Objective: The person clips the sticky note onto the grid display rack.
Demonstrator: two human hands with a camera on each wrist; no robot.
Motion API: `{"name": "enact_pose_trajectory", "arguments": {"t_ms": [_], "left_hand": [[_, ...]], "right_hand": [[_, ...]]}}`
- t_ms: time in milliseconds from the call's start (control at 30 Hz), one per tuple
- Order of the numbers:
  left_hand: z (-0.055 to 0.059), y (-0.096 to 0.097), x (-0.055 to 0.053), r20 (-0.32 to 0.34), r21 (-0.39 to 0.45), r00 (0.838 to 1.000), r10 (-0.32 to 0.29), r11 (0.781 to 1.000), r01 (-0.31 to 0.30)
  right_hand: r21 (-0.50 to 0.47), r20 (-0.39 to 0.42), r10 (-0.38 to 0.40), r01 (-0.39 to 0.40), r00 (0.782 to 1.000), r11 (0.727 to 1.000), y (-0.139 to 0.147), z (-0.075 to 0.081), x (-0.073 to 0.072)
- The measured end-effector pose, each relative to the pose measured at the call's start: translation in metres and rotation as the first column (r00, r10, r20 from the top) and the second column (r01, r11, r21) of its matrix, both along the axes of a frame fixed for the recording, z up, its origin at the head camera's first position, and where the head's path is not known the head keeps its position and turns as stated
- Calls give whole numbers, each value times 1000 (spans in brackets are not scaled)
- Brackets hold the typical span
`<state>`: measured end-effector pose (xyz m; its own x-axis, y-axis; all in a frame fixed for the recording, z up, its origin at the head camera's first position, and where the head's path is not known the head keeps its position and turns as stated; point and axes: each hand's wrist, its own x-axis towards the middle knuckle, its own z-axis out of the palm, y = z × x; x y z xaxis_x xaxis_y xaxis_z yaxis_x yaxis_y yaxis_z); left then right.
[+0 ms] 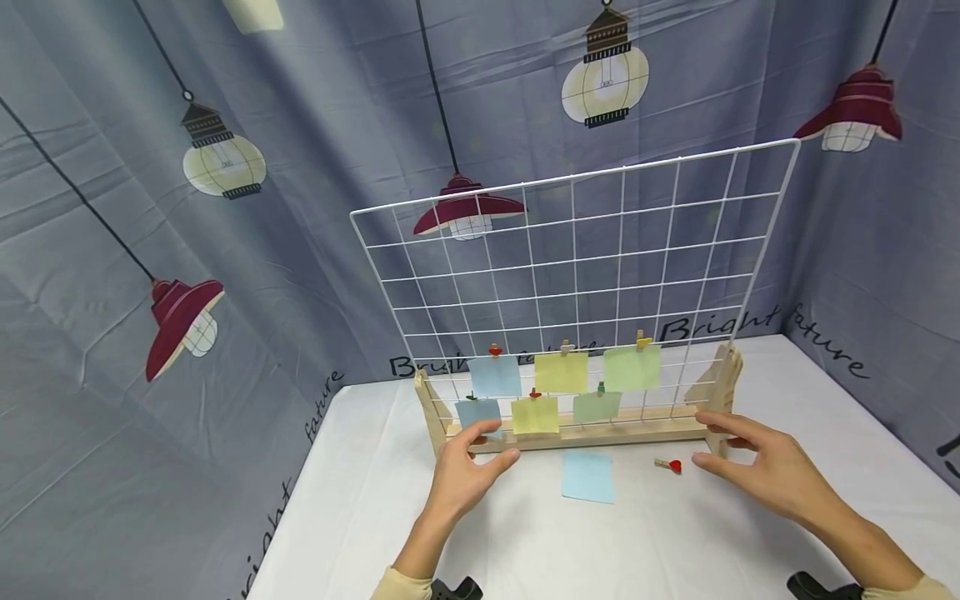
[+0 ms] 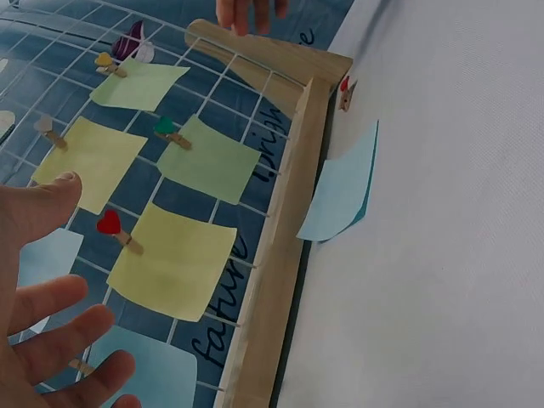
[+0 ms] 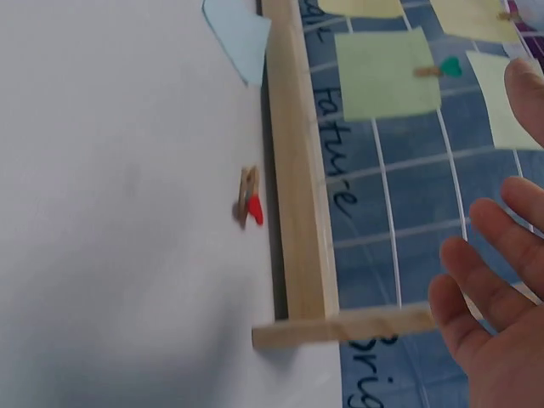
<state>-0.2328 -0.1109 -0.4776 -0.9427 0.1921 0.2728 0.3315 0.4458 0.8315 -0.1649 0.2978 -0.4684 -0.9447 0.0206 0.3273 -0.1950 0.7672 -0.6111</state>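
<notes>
A white wire grid [image 1: 573,250] stands in a wooden base [image 1: 630,432]. Small clothespins hold paper notes on it in two rows: blue [image 1: 495,377], yellow [image 1: 561,372] and green [image 1: 632,367] above, with the same colours below. My left hand [image 1: 467,477] hovers by the lower blue note [image 1: 477,411], thumb and fingers apart, holding nothing. Near the base's right end my right hand [image 1: 768,467] is likewise spread and holds nothing. Between the hands, a loose blue note [image 1: 588,477] and a red-heart clothespin [image 1: 668,466] lie on the table in front of the base.
The white tablecloth [image 1: 337,517] covers the table. Behind it and at both sides hangs a blue-grey curtain [image 1: 315,167] printed with lamps and lettering. Black straps [image 1: 821,586] show at the wrists.
</notes>
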Motion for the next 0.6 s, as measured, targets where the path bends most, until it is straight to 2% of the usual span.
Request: {"name": "enact_pose_trajectory", "arguments": {"t_ms": [300,467,600], "left_hand": [[-9,7,-2,25,20,1000,-12,1000,12],[-18,18,-3,41,10,999,-17,1000,17],[-27,31,-2,63,12,998,-24,1000,23]], "right_hand": [[-13,-14,-22,22,1000,1000,13,-4,3],[-16,44,-12,13,999,1000,9,-4,4],[-26,22,-10,11,1000,1000,6,-6,5]]}}
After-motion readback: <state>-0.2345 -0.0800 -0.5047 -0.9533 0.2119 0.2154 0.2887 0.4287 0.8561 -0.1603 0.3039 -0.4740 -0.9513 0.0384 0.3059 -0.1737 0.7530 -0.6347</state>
